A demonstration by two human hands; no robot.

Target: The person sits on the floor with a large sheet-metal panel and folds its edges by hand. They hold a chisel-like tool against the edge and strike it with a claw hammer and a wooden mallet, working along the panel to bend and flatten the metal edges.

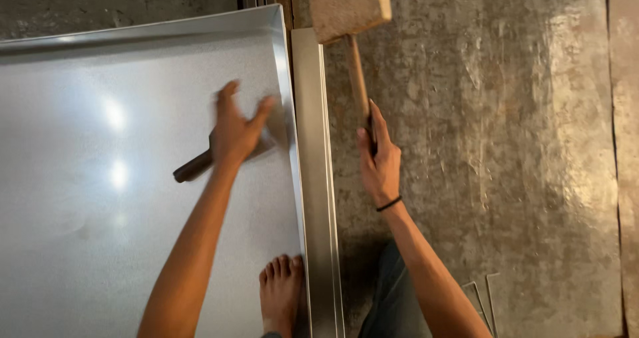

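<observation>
My right hand [379,155] grips the handle of a wooden mallet [349,8], whose block head is raised near the top of the view, above a narrow folded metal strip [311,145]. My left hand [236,128] rests on a large shiny metal sheet [100,178] close to its upturned right edge, fingers spread, pressing on a dark tool [193,168] whose handle sticks out to the lower left. The left hand is blurred. My bare foot [279,291] stands on the sheet by the same edge.
The sheet's raised rim runs along the top and right sides. To the right lies a worn, mottled grey floor [499,145]. Thin bent metal rods [482,295] lie near my leg at the lower right.
</observation>
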